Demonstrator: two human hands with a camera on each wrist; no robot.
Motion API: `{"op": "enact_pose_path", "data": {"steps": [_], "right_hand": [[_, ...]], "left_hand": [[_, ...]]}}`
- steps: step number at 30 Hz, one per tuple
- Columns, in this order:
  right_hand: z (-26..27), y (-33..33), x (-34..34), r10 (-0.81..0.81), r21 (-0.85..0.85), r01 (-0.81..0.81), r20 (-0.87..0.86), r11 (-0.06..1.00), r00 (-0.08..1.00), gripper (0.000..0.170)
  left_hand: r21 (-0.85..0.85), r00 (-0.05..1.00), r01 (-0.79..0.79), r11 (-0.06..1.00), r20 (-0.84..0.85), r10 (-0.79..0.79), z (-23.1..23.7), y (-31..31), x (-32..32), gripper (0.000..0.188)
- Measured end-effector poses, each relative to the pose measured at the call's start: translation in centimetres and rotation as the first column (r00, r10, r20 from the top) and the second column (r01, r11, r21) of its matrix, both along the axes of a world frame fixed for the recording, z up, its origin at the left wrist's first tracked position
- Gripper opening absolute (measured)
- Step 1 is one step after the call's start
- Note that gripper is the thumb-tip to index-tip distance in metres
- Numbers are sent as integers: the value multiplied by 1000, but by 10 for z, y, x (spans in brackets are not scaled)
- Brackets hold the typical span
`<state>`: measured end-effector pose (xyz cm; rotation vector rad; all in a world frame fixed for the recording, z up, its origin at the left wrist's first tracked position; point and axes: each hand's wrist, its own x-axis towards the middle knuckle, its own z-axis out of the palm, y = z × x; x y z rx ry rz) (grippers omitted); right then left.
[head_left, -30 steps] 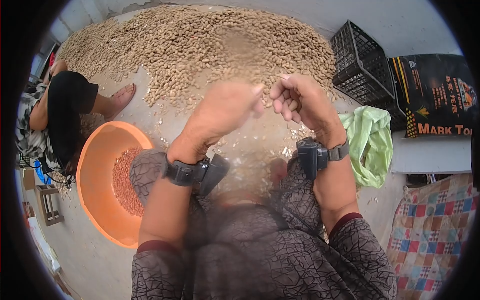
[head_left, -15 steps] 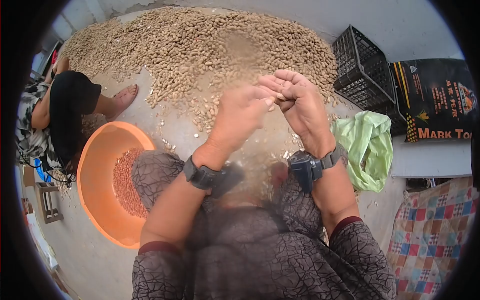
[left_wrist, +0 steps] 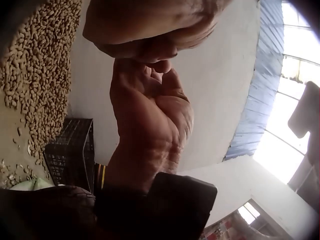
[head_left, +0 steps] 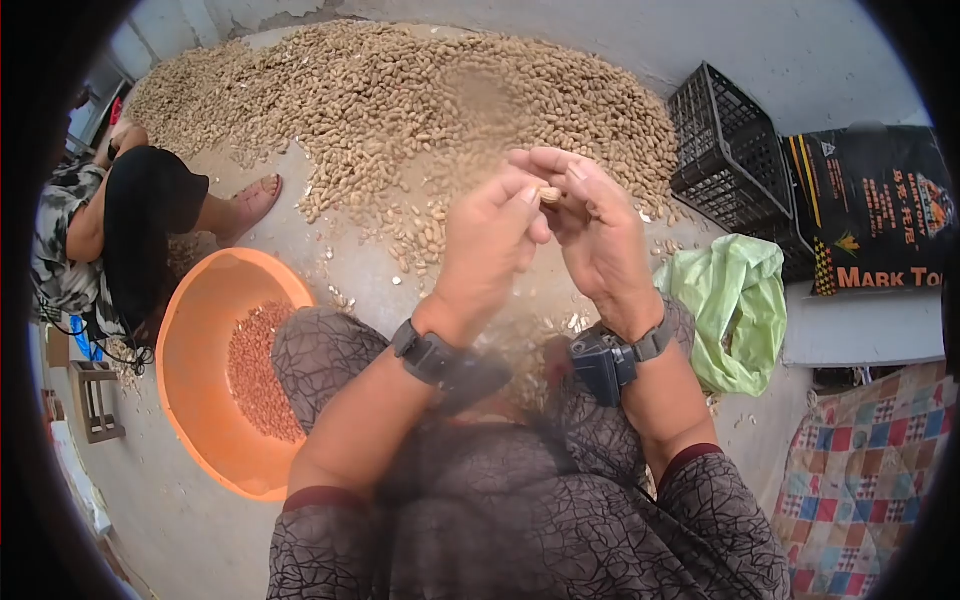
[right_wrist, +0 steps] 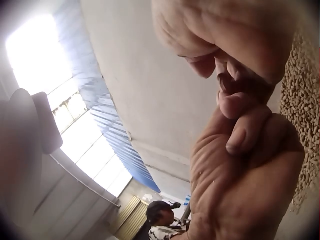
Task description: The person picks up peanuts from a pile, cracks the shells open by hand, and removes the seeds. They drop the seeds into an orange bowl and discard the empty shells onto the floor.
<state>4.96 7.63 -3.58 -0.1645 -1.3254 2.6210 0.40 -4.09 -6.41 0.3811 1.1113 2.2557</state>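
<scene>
Both hands meet over the floor in front of the lap. A tan unshelled peanut shows between their fingertips. My left hand pinches it from the left, thumb on top. From the other side my right hand holds it with bent fingers, palm turned inward. The left wrist view has the left hand close above the right hand, and the fingers hide most of the peanut there. Beyond them spreads a wide pile of unshelled peanuts.
An orange basin with reddish shelled peanuts stands by my left knee. Another person's sandalled foot is behind it. To the right are a black crate, a green bag, a black printed sack and a patchwork cloth.
The hands were apart a second ago, with peanuts in the curled right fingers. They came together, and a peanut now shows between the fingertips. The whole scene has shifted slightly down in view.
</scene>
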Motion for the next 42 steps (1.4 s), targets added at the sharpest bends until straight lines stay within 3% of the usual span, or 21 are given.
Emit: {"op": "enact_pose_path", "data": {"steps": [2, 5, 9, 11, 14, 18, 24, 31, 33, 35, 39, 42], "right_hand": [[3, 6, 2, 65, 191, -69, 28, 979, 997, 36], [-1, 5, 1, 99, 293, -99, 13, 951, 995, 40], [-1, 3, 2, 98, 378, -104, 35, 920, 995, 43], [-1, 6, 1, 99, 400, -92, 3, 912, 995, 36], [5, 8, 2, 44, 460, -34, -11, 887, 999, 40], [8, 7, 6, 49, 474, -44, 1, 880, 999, 42], [12, 6, 9, 133, 379, -126, 8, 917, 991, 40], [12, 4, 9, 169, 348, -172, 37, 922, 985, 36], [11, 5, 9, 158, 347, -164, 47, 924, 986, 35], [13, 6, 10, 187, 293, -215, 121, 932, 975, 37], [7, 2, 8, 152, 303, -176, 101, 936, 983, 35], [6, 0, 8, 194, 241, -207, 79, 948, 978, 35]], "left_hand": [[30, 1000, -7, 1000, 13, 7, 4, 0, -1, 14], [89, 998, 16, 996, 64, -22, 2, 2, -4, 18], [193, 980, 107, 975, 148, -137, 2, -1, -4, 22], [208, 974, 132, 969, 152, -166, 5, -5, -6, 22], [202, 968, 187, 961, 128, -215, 13, -11, -9, 22], [111, 963, 265, 958, 16, -268, 16, -19, -13, 24], [77, 971, 239, 968, -47, -236, 19, -18, -14, 27], [-10, 980, 198, 980, -13, -198, 26, -16, -9, 27], [-165, 970, 220, 962, -64, -233, 22, -14, -11, 25], [-150, 969, 233, 961, -54, -243, 24, -16, -8, 25], [-80, 977, 204, 976, -46, -208, 31, -14, -4, 24], [-136, 978, 171, 976, -95, -185, 29, -14, -3, 26]]}}
